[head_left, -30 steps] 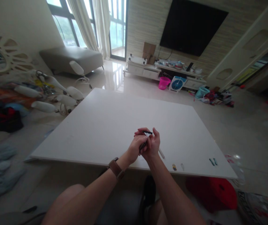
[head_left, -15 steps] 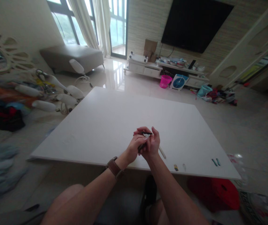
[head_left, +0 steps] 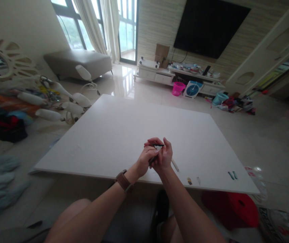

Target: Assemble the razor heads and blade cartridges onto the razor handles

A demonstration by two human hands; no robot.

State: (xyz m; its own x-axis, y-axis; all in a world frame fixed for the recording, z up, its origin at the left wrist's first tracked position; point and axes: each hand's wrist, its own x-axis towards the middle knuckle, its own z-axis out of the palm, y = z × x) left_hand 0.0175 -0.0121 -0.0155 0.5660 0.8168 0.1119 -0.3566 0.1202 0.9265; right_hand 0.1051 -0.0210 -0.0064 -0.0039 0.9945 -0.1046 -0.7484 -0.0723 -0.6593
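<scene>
Both hands meet over the near middle of the white table [head_left: 124, 135]. My left hand [head_left: 146, 158], with a brown-strapped watch [head_left: 123, 181] on its wrist, is closed around a small T-shaped tool [head_left: 158, 147]. It has a dark handle, a pale neck and a black bar across the top; its exact kind is unclear. My right hand [head_left: 165, 156] cups the tool from the other side, its thumb raised, and its fingers partly hide it. Beside the right wrist lies a pale stick-like object [head_left: 175, 164]. Closer to the front edge are a small yellow-and-dark piece [head_left: 189, 181] and a clear piece [head_left: 198, 180].
Two dark green slim items [head_left: 232, 175] lie at the table's right corner. A red stool [head_left: 232, 209] stands below that edge. A lamp with several white shades [head_left: 73, 107] is close to the left edge. A pink basket [head_left: 178, 88] and a fan [head_left: 192, 89] stand beyond.
The hands keep almost the same pose around the tool. The view has shifted very slightly.
</scene>
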